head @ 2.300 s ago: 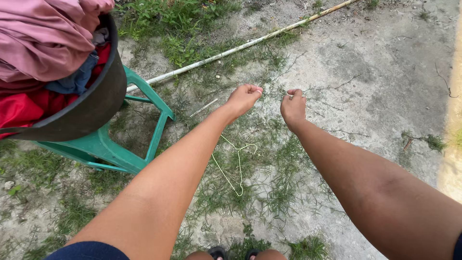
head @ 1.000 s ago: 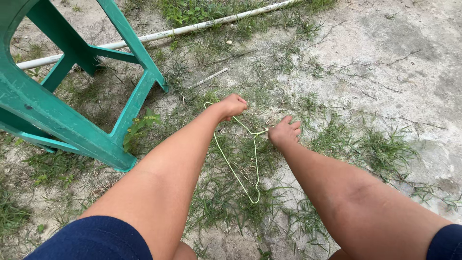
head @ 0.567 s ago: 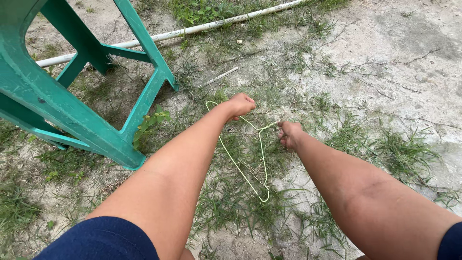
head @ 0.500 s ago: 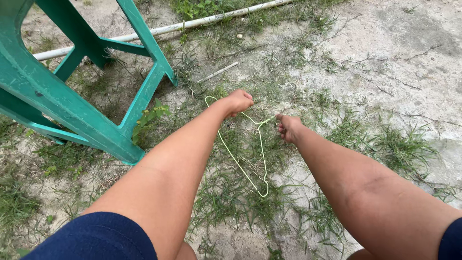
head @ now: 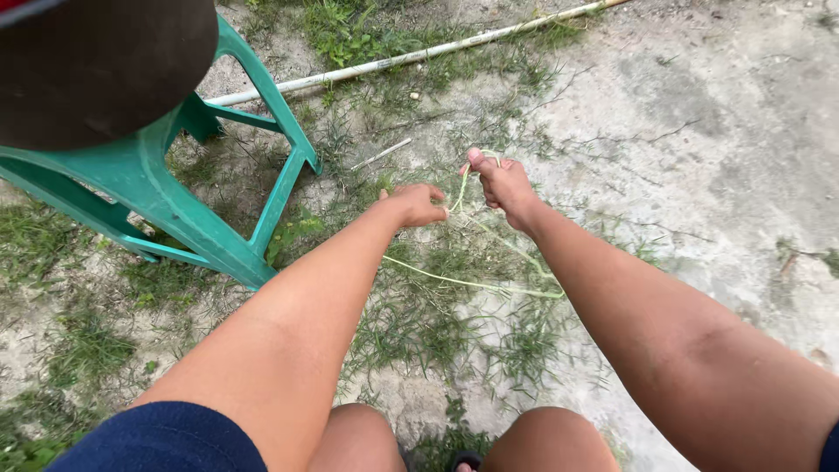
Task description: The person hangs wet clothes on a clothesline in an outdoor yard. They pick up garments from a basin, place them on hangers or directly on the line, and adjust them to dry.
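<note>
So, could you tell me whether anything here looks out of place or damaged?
The pale green wire hanger held by the left hand and right hand looks bent out of shape above the grass; nothing else stands out.

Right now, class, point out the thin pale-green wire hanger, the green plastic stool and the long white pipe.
thin pale-green wire hanger [head: 476, 284], head view, long straight wire.
green plastic stool [head: 280, 188], head view, front leg.
long white pipe [head: 411, 57], head view, middle.
</note>
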